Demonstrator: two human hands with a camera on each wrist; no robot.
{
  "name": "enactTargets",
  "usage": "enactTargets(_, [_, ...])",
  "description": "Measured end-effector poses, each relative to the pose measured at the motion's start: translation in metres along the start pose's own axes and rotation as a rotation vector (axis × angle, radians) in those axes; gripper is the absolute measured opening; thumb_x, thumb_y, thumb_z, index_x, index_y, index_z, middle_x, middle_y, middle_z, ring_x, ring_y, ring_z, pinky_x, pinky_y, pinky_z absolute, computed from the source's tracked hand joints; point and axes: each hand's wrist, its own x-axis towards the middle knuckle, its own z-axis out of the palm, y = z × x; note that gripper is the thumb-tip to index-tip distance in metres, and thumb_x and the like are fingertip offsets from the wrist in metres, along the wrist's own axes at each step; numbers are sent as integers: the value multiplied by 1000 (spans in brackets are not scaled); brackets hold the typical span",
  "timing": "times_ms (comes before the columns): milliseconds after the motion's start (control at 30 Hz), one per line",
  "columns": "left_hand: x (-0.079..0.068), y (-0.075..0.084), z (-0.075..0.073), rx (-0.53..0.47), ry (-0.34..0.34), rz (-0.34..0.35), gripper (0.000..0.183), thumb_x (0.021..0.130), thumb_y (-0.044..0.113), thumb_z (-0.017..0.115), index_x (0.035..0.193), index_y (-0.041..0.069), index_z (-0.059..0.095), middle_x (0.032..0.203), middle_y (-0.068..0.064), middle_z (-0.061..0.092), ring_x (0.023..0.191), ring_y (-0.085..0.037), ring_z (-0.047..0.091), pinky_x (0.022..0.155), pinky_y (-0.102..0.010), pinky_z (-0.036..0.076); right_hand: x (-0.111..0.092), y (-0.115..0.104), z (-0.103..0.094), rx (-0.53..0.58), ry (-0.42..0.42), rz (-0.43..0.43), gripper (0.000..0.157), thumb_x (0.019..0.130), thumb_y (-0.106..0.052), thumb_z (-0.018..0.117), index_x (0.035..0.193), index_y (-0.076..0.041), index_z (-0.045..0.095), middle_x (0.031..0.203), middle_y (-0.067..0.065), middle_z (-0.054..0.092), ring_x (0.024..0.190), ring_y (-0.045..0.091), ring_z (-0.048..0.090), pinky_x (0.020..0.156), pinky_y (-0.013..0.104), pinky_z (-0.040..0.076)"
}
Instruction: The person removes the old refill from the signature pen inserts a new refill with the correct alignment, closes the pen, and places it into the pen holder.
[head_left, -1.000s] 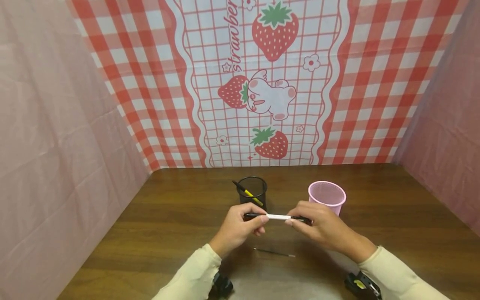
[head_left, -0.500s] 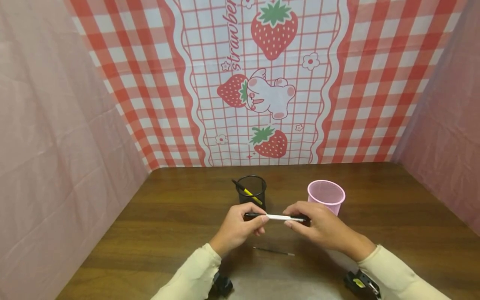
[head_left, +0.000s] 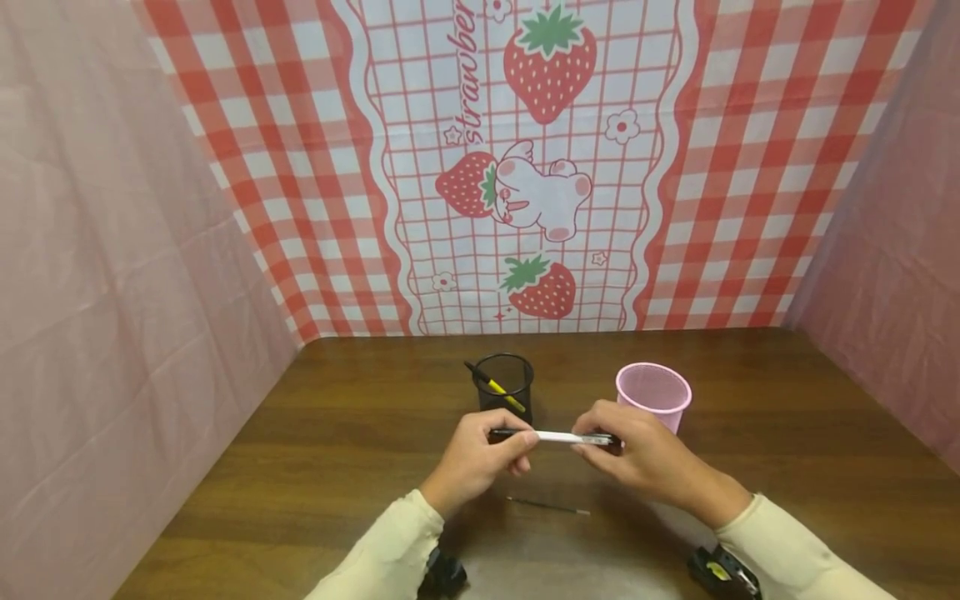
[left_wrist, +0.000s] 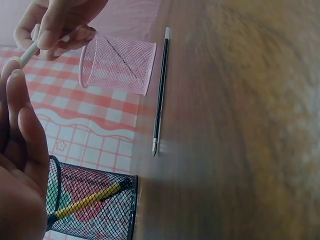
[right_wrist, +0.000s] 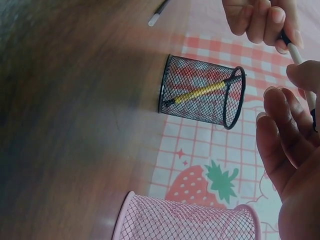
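Observation:
Both hands hold one white pen with black ends (head_left: pixel 555 437) level above the table. My left hand (head_left: pixel 480 454) pinches its black left end between thumb and fingers. At the other end, my right hand (head_left: pixel 637 446) grips the pen, thumb below and fingers above. Part of the black right end is hidden in that hand. On the wood below lies a thin dark pen refill (head_left: pixel 547 506), whose metal tip (left_wrist: pixel 154 147) and pale tail end show in the left wrist view.
Behind the left hand stands a black mesh pen cup (head_left: pixel 504 358) with a yellow and black pen (head_left: pixel 497 387) leaning in it. A pink mesh cup (head_left: pixel 654 387) stands behind the right hand. A strawberry-print cloth (head_left: pixel 540 183) hangs at the table's back edge.
More of the pen's right end, with a clip-like part, shows between the right thumb and fingers as the pen turns slightly. The left hand stays nearly still; the refill and cups have not moved.

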Motion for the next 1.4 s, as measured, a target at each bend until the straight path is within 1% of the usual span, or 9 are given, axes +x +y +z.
enactTargets(367, [0, 1, 0, -13, -13, 10, 15, 95, 14, 71, 98, -1, 71, 67, -8, 68, 59, -13, 65, 56, -30, 58, 0, 0, 0, 22, -8, 11, 25, 81, -5, 80, 98, -19, 67, 85, -14, 58, 69, -1, 49, 60, 10, 40])
enactTargets(533, [0, 2, 0, -14, -13, 3, 15, 94, 13, 72, 98, -2, 71, 67, -8, 68, 59, -12, 64, 56, -28, 57, -1, 0, 1, 22, -30, 31, 22, 85, -6, 78, 99, -20, 67, 85, -14, 57, 69, -1, 49, 60, 11, 41])
enactTargets(733, [0, 3, 0, -21, -7, -3, 15, 94, 12, 72, 98, -3, 71, 67, -9, 68, 59, -13, 65, 56, -29, 58, -1, 1, 0, 10, -49, 61, 3, 96, -21, 70, 99, -20, 67, 84, -16, 56, 69, -1, 49, 60, 12, 41])
enactTargets(900, [0, 1, 0, -29, -11, -1, 16, 93, 10, 72, 99, -5, 70, 67, -11, 68, 60, -12, 65, 57, -30, 58, -2, 1, 1, 14, -60, 61, 9, 101, -28, 63, 98, -20, 67, 84, -17, 55, 69, -1, 49, 60, 12, 40])
enactTargets(967, [0, 1, 0, -30, -13, -1, 17, 93, 10, 72, 99, -6, 70, 68, -11, 68, 60, -12, 65, 57, -29, 58, -2, 1, 1, 16, -64, 61, 2, 99, -21, 66, 97, -19, 67, 83, -17, 55, 68, -2, 48, 60, 11, 40])
enactTargets(1000, [0, 1, 0, -29, -14, -2, 17, 93, 10, 72, 99, -5, 70, 68, -11, 68, 59, -12, 65, 57, -29, 58, -3, 0, 1, 17, -65, 62, 3, 97, -17, 68, 98, -20, 67, 83, -17, 55, 68, -2, 48, 59, 11, 40])
enactTargets(1133, [-1, 1, 1, -23, -13, -5, 17, 94, 13, 72, 99, -3, 70, 67, -9, 68, 59, -12, 65, 56, -29, 58, -3, 0, 1, 13, -70, 73, 19, 90, -5, 72, 98, -21, 67, 83, -18, 55, 67, -2, 47, 58, 11, 40])
enactTargets(1300, [-1, 0, 1, -12, -7, 1, 15, 94, 14, 72, 98, -1, 71, 66, -8, 67, 58, -13, 65, 56, -31, 58, -4, 0, 1, 9, -76, 107, 15, 92, -13, 74, 103, -21, 68, 87, -19, 58, 68, -2, 50, 60, 12, 42])
enactTargets(1400, [-1, -1, 1, 5, -7, 5, 15, 95, 15, 71, 96, 0, 72, 66, -7, 68, 58, -13, 65, 56, -31, 58, -4, 0, 1, 6, -65, 99, 23, 87, -14, 79, 107, -19, 68, 93, -16, 62, 72, 2, 56, 64, 14, 45])
